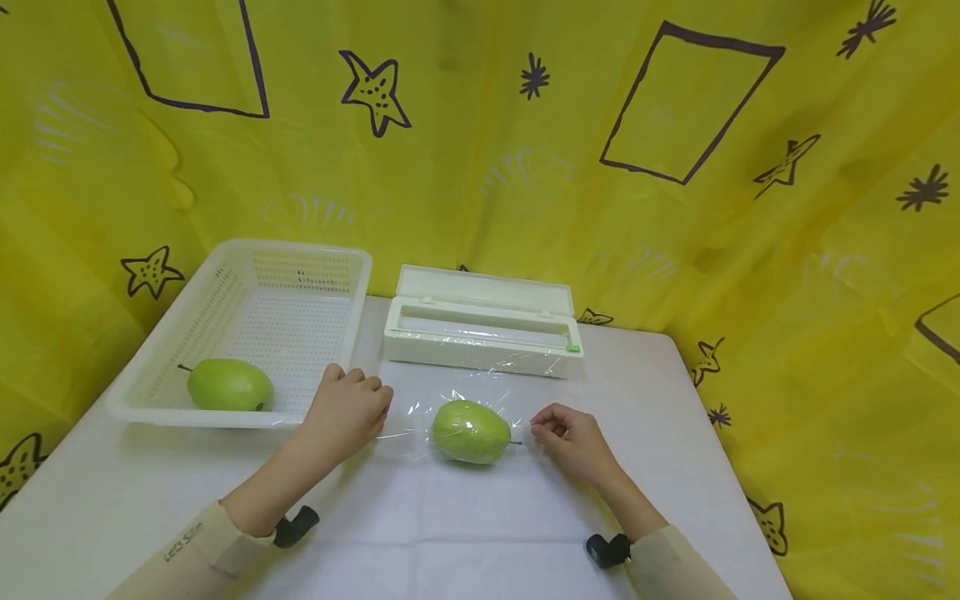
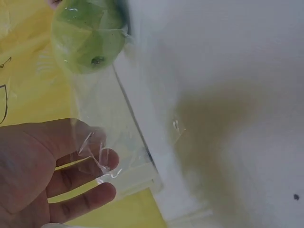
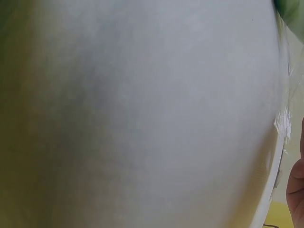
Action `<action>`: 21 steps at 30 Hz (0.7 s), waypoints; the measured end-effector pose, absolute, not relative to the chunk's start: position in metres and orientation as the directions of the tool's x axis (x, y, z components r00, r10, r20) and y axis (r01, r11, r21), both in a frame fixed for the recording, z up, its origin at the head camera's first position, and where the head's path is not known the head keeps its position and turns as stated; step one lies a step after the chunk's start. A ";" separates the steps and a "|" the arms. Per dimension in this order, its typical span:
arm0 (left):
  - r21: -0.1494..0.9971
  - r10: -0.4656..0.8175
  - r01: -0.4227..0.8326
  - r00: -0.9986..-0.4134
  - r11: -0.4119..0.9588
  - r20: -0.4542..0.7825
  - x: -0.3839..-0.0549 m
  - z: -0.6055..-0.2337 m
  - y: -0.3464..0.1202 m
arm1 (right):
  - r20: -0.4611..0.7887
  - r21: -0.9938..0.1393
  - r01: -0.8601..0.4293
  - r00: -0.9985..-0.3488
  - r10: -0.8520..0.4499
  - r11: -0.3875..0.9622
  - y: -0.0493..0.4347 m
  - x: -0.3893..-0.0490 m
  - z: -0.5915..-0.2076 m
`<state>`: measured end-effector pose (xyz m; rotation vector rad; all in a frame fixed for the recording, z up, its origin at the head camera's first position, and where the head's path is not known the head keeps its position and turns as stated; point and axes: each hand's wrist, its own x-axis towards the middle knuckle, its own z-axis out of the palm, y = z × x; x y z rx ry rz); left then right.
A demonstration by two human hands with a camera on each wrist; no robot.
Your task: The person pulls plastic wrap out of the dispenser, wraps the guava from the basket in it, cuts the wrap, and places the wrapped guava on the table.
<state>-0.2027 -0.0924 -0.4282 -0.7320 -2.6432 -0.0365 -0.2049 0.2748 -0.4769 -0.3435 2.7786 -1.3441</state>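
From my remote seat, I have the smooth, egg-shaped green pear [image 1: 471, 432] between the person's 2 hands, with its thin dark stem pointing toward the right hand [image 1: 573, 440]. Clear cling film [image 1: 408, 427], glossy and finely wrinkled, covers the pear and stretches out to both sides; I cannot tell whether the fruit rests on the white tabletop [image 1: 487, 517] or hangs just above it.

On the left hand [image 1: 348, 410] I see the fingers curled, with thumb and fingertips clamped on a crinkled end of the film. The right hand's thumb and forefinger come together on the opposite end, near the stem; my right wrist view catches only a sliver of that hand.

Behind the pear I make out a long, boxy cling film dispenser [image 1: 472, 350] in off-white plastic, its flat hinged lid [image 1: 483, 289] raised, a pale cylindrical roll [image 1: 483, 331] inside and a small bright green tab [image 1: 573, 348] at the right end of its front edge. To the left sits a white plastic basket [image 1: 202, 418] with rounded corners and a perforated bottom, holding a 2nd pear [image 1: 229, 385]. A yellow curtain [image 1: 465, 192], softly folded and printed with stars, hangs behind everything.
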 end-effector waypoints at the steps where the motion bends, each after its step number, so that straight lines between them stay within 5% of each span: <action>1: -0.086 0.488 0.496 -0.785 0.864 0.381 -0.203 -0.429 -0.092 | 0.057 -0.771 -0.176 -0.976 -0.209 0.612 0.275 -0.204 -0.476; 13: -0.143 0.490 0.472 -0.794 0.870 0.360 -0.201 -0.433 -0.089 | 0.020 -0.747 -0.154 -0.978 -0.209 0.646 0.272 -0.202 -0.474; 21: 0.236 0.495 0.525 -0.850 0.818 0.178 -0.207 -0.401 -0.103 | 0.017 -0.731 -0.131 -0.985 -0.174 0.670 0.268 -0.199 -0.468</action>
